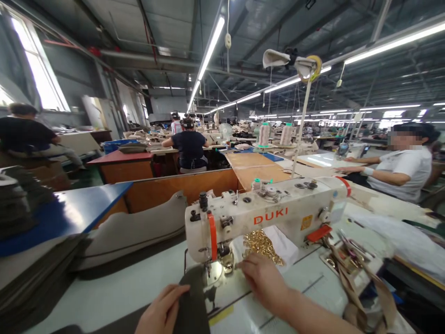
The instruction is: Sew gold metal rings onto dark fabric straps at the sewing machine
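My left hand (162, 306) lies on a dark grey-brown fabric piece (193, 304), its fingers stretched over the top. The rounded far end of this fabric reaches the presser foot area of a white sewing machine (250, 220) marked DUKI. Right of the lit needle plate (213, 273), my right hand (262, 280) has its fingers curled with the tips together; whatever they hold, if anything, is hidden. Just beyond those fingers, gold metal rings or links (262, 246) lie heaped on a white cloth or bag (287, 246) under the machine arm.
Stacked grey fabric pieces (135, 232) lie left of the machine, beside a blue table (97, 204). On the right are a tray of tools (351, 260) and tan straps (382, 292). A co-worker in white (399, 167) sits at the right; another in dark clothing (189, 148) sits ahead.
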